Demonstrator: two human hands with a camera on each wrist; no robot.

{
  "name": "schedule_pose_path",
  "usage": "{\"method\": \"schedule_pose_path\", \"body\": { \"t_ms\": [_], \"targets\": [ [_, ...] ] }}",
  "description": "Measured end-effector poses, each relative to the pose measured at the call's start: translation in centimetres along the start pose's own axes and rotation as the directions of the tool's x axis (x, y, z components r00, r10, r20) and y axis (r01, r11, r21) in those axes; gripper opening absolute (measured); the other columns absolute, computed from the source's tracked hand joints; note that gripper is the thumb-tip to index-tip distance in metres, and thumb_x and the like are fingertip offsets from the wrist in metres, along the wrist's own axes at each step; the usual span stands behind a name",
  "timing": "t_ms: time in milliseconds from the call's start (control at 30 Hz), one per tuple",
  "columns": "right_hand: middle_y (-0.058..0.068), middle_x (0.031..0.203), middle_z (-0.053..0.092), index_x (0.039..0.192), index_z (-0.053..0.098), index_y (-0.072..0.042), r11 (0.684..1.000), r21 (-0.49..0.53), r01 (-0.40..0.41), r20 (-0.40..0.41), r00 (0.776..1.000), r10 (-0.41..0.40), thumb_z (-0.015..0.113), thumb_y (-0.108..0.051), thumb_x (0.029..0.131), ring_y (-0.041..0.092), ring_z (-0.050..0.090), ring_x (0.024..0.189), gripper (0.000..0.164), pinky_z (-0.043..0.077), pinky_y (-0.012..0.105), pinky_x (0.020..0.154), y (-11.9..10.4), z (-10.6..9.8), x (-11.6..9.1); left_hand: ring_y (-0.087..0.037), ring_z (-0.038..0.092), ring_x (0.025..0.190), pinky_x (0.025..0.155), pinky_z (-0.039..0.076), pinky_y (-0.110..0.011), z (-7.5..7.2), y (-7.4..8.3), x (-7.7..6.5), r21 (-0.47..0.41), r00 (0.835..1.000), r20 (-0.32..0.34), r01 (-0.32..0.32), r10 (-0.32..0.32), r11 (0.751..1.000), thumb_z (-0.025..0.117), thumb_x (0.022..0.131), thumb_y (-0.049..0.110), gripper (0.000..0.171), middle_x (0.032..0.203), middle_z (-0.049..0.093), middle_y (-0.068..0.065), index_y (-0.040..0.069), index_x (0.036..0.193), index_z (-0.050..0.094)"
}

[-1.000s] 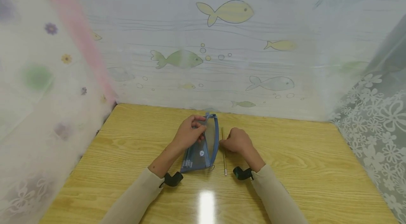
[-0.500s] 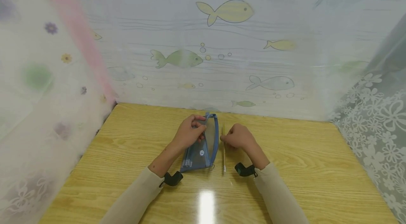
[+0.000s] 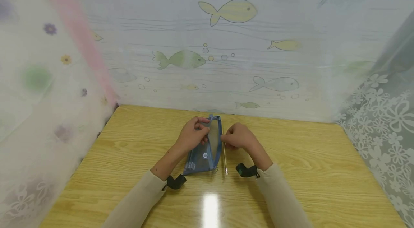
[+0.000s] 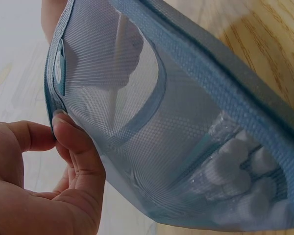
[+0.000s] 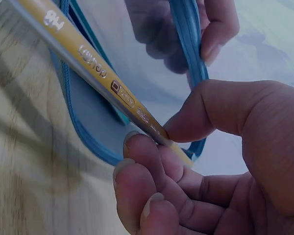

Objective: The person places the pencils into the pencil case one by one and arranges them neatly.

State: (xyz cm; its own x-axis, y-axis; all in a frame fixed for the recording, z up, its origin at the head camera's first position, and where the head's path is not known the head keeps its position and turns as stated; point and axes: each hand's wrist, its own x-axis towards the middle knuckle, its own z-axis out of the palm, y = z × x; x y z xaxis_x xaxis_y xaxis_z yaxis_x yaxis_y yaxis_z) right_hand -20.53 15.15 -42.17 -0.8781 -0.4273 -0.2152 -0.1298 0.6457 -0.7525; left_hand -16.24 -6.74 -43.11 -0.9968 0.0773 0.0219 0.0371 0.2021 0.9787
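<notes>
A blue mesh pencil case (image 3: 198, 161) stands on the table with its zipped mouth gaping to the right. My left hand (image 3: 193, 134) pinches one edge of that mouth between thumb and forefinger. In the left wrist view, several white-ended items (image 4: 225, 169) show through the mesh at the case's lower end. My right hand (image 3: 238, 136) pinches a yellow HB pencil (image 5: 90, 63) near its far end. The pencil lies lengthwise along the case's right edge, its other end pointing toward me. In the right wrist view, the pencil crosses in front of the open mouth.
Both hands work on a wood-grain table (image 3: 307, 170). Behind it hangs a pale sheet (image 3: 155, 30) printed with fish, and patterned curtains (image 3: 388, 124) flank the sides. Black curved wrist mounts (image 3: 246, 170) stick out below both hands.
My right hand has picked up the pencil from the table and brought it left, up against the case's edge. The left hand and the case have stayed in place.
</notes>
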Motion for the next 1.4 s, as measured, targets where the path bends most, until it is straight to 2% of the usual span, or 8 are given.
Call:
{"method": "schedule_pose_path", "body": {
  "t_ms": [500,700,1000,1400],
  "targets": [
    [0.008,0.069,0.070,0.075,0.076,-0.001,0.998,0.057,0.006,0.067,0.998,-0.010,0.063,-0.024,0.101,0.020,0.068,0.061,0.037,0.060,0.034,0.062,-2.3,-0.2,0.9,-0.022,0.066,0.067,0.062,0.057,-0.033,-0.1,-0.2,0.0,-0.010,1.000,0.007,-0.006,0.006,1.000,0.060,0.103,0.009,0.032,0.086,0.066,-0.009,0.005,0.135,0.062],
    [0.008,0.070,0.070,0.078,0.076,-0.002,0.995,0.100,-0.029,0.063,0.998,0.022,0.063,-0.026,0.101,0.020,0.069,0.062,0.036,0.060,0.032,0.061,-2.4,-0.1,1.5,-0.022,0.067,0.067,0.062,0.057,-0.034,-0.1,-0.1,0.0,-0.008,1.000,0.004,0.000,0.000,1.000,0.060,0.103,0.010,0.034,0.087,0.066,-0.010,0.007,0.136,0.062],
    [0.008,0.071,0.071,0.078,0.076,0.000,0.991,0.133,-0.010,0.049,0.999,0.003,0.063,-0.026,0.102,0.020,0.069,0.062,0.037,0.058,0.030,0.059,-1.9,0.3,2.0,-0.023,0.067,0.067,0.063,0.058,-0.036,-0.1,-0.3,0.1,-0.001,1.000,0.002,0.008,-0.008,1.000,0.061,0.103,0.010,0.032,0.087,0.066,-0.010,0.007,0.135,0.062],
    [0.007,0.070,0.071,0.079,0.077,-0.001,0.990,0.135,-0.027,0.014,1.000,0.025,0.064,-0.027,0.102,0.019,0.071,0.063,0.037,0.060,0.031,0.061,-1.8,0.8,2.2,-0.022,0.067,0.067,0.062,0.057,-0.034,-0.1,-0.3,0.0,-0.002,1.000,0.001,0.005,-0.005,1.000,0.060,0.103,0.009,0.032,0.087,0.067,-0.010,0.007,0.135,0.062]
  ]
}}
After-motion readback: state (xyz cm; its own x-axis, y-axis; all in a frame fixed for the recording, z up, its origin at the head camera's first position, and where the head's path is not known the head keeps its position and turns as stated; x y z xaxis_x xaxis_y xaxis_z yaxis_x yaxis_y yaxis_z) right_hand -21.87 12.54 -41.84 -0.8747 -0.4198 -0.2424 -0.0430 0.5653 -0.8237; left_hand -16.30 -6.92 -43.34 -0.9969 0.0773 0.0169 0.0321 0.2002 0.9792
